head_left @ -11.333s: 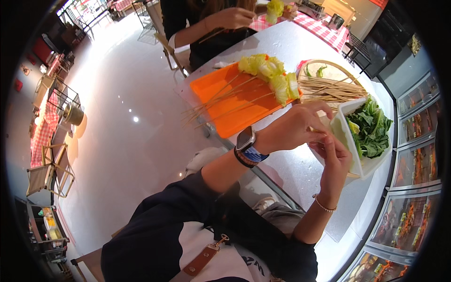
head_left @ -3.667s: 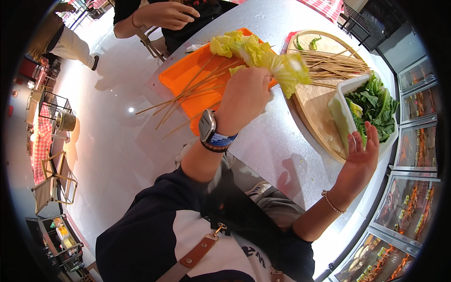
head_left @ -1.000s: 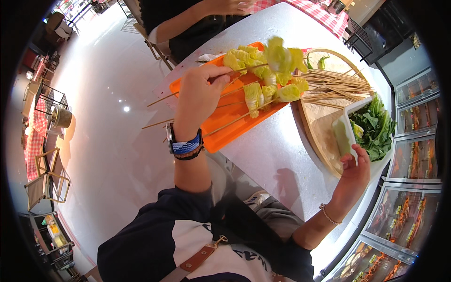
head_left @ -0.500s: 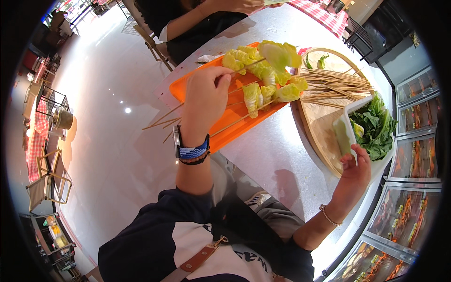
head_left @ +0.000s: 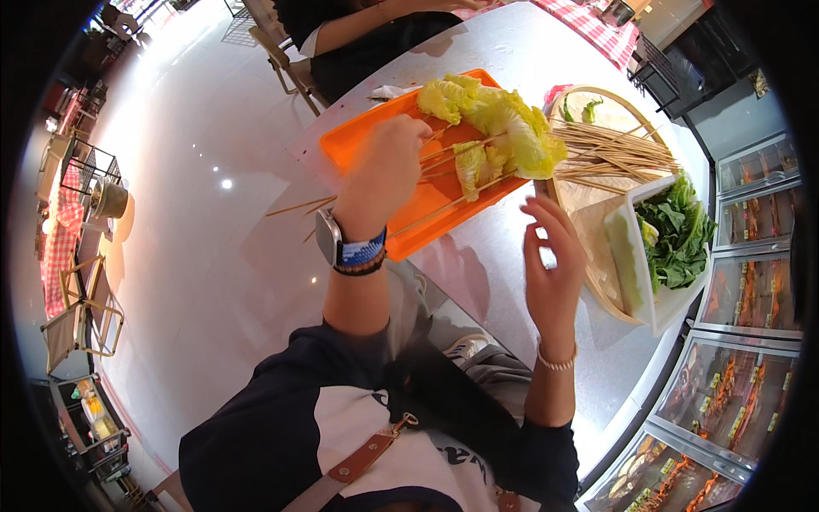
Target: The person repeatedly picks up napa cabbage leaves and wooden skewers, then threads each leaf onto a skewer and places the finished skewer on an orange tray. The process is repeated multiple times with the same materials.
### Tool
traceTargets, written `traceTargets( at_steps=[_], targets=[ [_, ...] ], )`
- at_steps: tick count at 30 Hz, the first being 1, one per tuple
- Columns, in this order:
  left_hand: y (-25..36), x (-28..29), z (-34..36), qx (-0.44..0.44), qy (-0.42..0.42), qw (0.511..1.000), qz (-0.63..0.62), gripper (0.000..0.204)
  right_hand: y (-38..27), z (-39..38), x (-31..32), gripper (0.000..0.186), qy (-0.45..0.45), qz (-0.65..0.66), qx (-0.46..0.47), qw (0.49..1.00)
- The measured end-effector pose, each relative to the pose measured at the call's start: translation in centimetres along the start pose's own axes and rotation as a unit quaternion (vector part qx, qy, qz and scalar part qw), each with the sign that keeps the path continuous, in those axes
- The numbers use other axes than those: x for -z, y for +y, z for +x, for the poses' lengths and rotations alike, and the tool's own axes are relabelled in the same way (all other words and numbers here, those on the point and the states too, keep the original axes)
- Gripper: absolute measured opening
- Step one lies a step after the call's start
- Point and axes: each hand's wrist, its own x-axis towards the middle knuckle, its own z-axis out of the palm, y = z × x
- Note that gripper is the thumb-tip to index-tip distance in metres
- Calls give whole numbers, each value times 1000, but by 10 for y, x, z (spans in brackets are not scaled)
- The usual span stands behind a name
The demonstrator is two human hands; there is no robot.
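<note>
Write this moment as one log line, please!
left hand: over orange tray, grip unclear; right hand: open, empty; leafy skewers: across orange tray; bare sticks: on bamboo tray; greens: in white tub

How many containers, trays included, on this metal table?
3: the orange tray under the left hand, the woven bamboo tray on its right, and the white tub of greens overlapping that tray. Others may be hidden.

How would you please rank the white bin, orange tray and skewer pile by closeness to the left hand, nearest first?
1. Orange tray, beneath the left hand.
2. Skewer pile, right of the tray.
3. White bin, farther right in the head view.
</note>
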Motion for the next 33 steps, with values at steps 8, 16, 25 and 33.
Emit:
traceTargets(
  at_steps=[8,16,25,33],
  targets=[
    [-23,-10,16,-40,-164,983,70,21,6,81,-60,25,-84,-324,256,907],
    [-18,-22,22,-42,-211,968,126,19,28,76,-63,18,-99,-277,195,936],
    [-8,-14,26,9,-185,982,34,22,34,69,-58,30,-33,-256,249,933],
    [-8,-16,31,22,-171,983,-65,22,33,63,-27,38,11,-258,302,917]
  ],
)
